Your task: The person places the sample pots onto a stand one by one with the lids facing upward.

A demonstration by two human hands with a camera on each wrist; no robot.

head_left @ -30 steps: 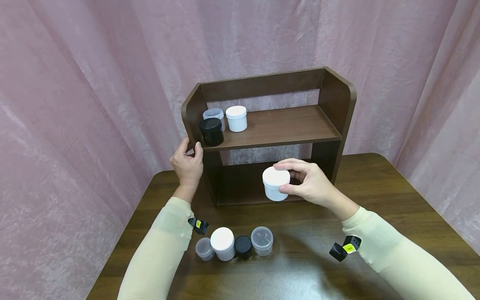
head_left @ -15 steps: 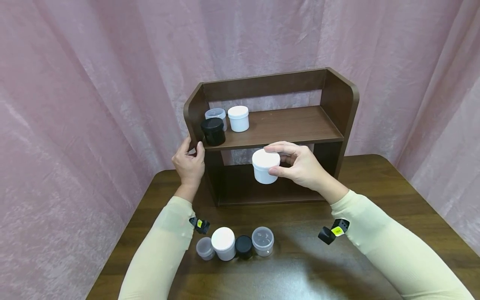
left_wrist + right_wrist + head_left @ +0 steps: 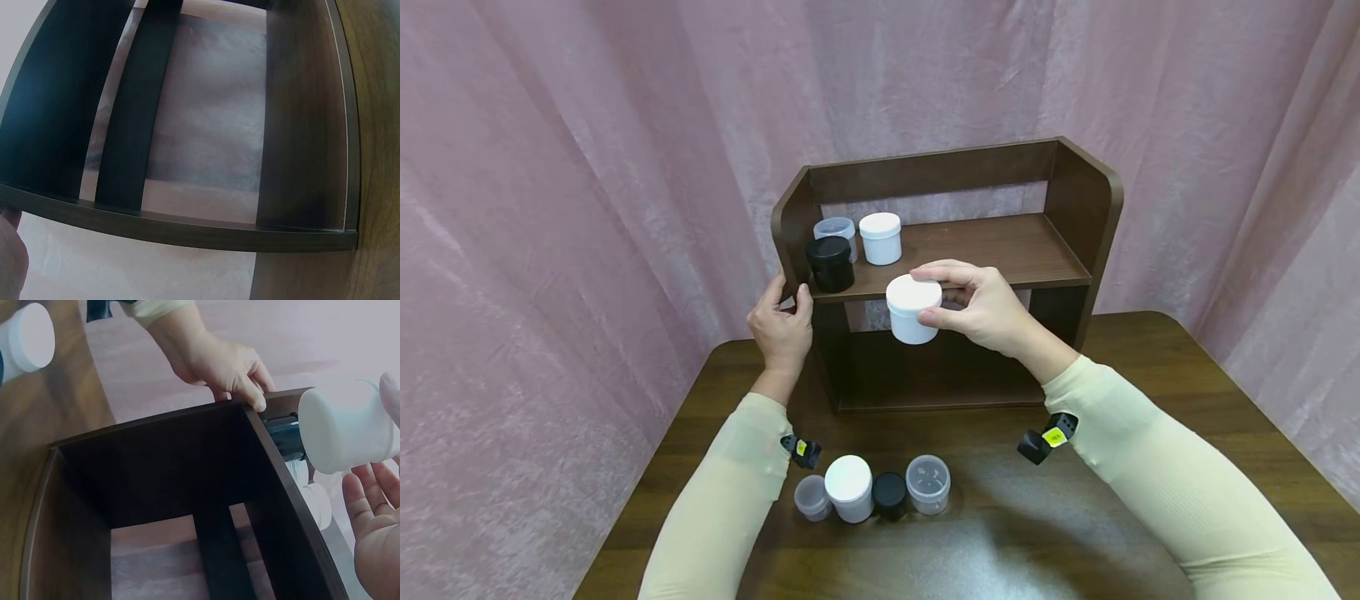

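- Head view: right hand (image 3: 992,312) grips white lidded jar (image 3: 913,309) upright in mid-air, just in front of wooden shelf's (image 3: 1075,275) upper board edge; free shelf space lies up & back from it.
- Left hand (image 3: 781,321) clasps shelf's left side panel, fingers curled round edge.
- Black jar (image 3: 831,262), clear jar (image 3: 837,229), small white jar (image 3: 880,237) sit at upper board's left end.

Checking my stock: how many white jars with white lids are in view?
3. One white jar is held in the right hand, one stands on the upper shelf, one on the table. Others may be hidden.
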